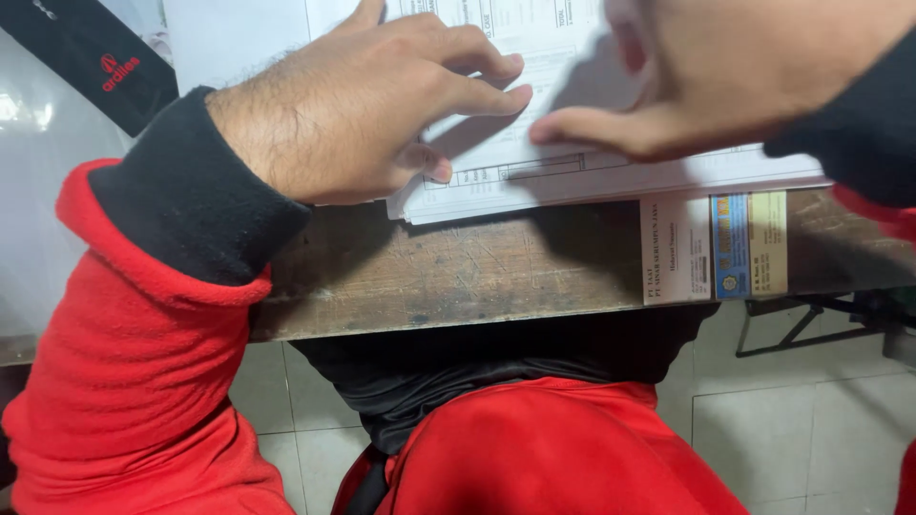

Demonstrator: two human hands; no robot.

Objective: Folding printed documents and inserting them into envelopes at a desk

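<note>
My left hand lies flat on a stack of white printed forms, its fingers spread over the top sheet near the stack's left corner. My right hand hovers close to the camera over the right part of the same stack, thumb stretched out to the left and touching the paper near my left fingertips. Neither hand grips the sheets; both press or rest on them. I wear a red fleece jacket with black cuffs.
The papers sit on a worn, scratched wooden table whose front edge runs across the middle. A printed slip with blue and yellow panels lies under the stack at the right. A black strap is at the upper left. Tiled floor lies below.
</note>
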